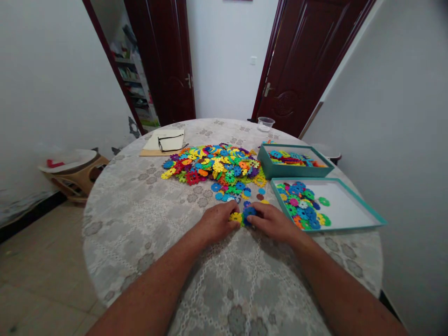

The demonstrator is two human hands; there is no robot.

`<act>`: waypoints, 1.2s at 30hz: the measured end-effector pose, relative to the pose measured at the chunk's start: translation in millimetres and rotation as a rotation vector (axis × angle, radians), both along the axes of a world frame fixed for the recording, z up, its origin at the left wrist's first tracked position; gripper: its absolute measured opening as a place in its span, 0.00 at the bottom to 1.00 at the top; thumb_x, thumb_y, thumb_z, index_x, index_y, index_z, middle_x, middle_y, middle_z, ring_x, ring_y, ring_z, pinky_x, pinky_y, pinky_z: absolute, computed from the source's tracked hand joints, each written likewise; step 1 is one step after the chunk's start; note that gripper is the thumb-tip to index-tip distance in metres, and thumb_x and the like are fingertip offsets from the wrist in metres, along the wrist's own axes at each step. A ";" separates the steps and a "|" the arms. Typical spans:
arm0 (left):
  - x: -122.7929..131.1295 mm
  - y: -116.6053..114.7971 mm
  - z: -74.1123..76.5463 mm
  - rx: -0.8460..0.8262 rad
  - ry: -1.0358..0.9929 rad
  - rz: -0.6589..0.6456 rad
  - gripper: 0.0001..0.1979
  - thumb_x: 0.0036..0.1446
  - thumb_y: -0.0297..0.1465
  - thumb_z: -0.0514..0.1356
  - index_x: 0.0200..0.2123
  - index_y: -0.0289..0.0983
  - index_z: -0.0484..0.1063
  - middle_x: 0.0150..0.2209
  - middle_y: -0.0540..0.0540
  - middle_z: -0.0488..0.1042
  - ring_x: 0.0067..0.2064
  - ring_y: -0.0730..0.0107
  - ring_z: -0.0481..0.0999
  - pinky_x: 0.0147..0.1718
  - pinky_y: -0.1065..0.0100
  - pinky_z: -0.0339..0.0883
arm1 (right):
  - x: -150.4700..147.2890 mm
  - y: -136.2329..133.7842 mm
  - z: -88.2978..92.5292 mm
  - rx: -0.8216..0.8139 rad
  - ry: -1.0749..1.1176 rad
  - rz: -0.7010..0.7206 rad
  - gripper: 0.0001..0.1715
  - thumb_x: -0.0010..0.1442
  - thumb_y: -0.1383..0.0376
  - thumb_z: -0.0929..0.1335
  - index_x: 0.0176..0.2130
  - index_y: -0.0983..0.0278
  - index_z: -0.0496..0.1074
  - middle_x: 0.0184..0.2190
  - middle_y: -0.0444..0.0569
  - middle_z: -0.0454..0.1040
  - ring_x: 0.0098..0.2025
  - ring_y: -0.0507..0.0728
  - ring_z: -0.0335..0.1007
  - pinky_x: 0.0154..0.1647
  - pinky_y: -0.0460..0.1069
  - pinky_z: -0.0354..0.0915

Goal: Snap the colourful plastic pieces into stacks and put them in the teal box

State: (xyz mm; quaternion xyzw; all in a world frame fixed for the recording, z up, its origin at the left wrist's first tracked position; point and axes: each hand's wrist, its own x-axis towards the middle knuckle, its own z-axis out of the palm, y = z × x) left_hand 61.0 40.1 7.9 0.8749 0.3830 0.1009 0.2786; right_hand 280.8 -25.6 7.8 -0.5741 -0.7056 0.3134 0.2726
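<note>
My left hand (219, 221) pinches a yellow notched plastic disc (235, 217) by its edge. A blue notched disc (249, 215) is gripped between the fingers of my right hand (271, 221). The two discs are close together, with a bit of green between them; whether they are joined I cannot tell. Just beyond my hands lie several loose blue, green and brown discs. Behind those rises a wide heap of colourful interlocking pieces (217, 163).
To the right, a shallow teal-rimmed lid (346, 200) holds round discs in its left part. Behind it stands a teal box (297, 171) with more pieces. Black glasses (170, 143) rest on a notebook (154, 143) at back left. A clear plastic cup (266, 123) stands at the far edge.
</note>
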 end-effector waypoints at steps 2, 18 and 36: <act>-1.4 0.7 0.2 -0.020 -0.011 -0.003 0.12 0.58 0.34 0.65 0.46 0.43 0.72 0.42 0.50 0.79 0.42 0.64 0.76 0.38 0.68 0.62 | 5.3 1.6 -0.7 -0.042 0.039 -0.088 0.10 0.64 0.60 0.67 0.33 0.62 0.71 0.26 0.43 0.71 0.30 0.54 0.67 0.30 0.47 0.60; -0.6 2.8 -4.1 -0.040 -0.002 0.003 0.24 0.58 0.33 0.67 0.58 0.44 0.76 0.55 0.45 0.81 0.54 0.57 0.79 0.54 0.63 0.68 | -8.4 5.6 -18.9 0.101 -0.122 -0.310 0.07 0.62 0.62 0.67 0.31 0.60 0.68 0.29 0.47 0.74 0.33 0.56 0.71 0.34 0.48 0.62; -1.9 -2.1 4.6 -0.055 0.065 0.058 0.17 0.58 0.30 0.65 0.52 0.42 0.74 0.49 0.44 0.81 0.48 0.59 0.79 0.44 0.67 0.67 | -19.8 11.1 -20.0 0.182 -0.174 -0.335 0.07 0.64 0.63 0.65 0.32 0.60 0.66 0.28 0.46 0.73 0.31 0.55 0.69 0.32 0.48 0.58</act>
